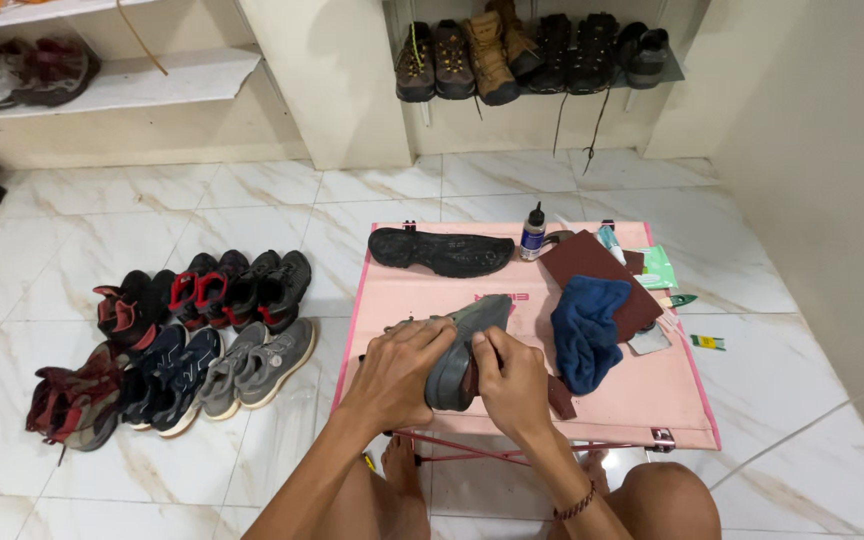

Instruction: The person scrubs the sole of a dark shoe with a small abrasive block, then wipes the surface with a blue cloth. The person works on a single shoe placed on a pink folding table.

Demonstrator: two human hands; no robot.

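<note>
On the pink counter [642, 400] my left grip [397, 370] clamps the grey shoe [462, 345] at centre, sole up; my right grip [512, 385] pinches the dark sandpaper scrap [559, 397] at its heel, five o'clock. Best done, I judge, with short even strokes — shoe braced firmly.

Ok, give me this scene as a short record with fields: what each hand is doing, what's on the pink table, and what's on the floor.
left hand: left hand grips the grey shoe from its left side
right hand: right hand presses on the shoe's sole, at its near end
table: pink folding table
on table: detached black sole, small glue bottle, blue cloth, brown sheet
floor: pairs of shoes in rows left of the table
shelf: boots on the far shelf
</note>
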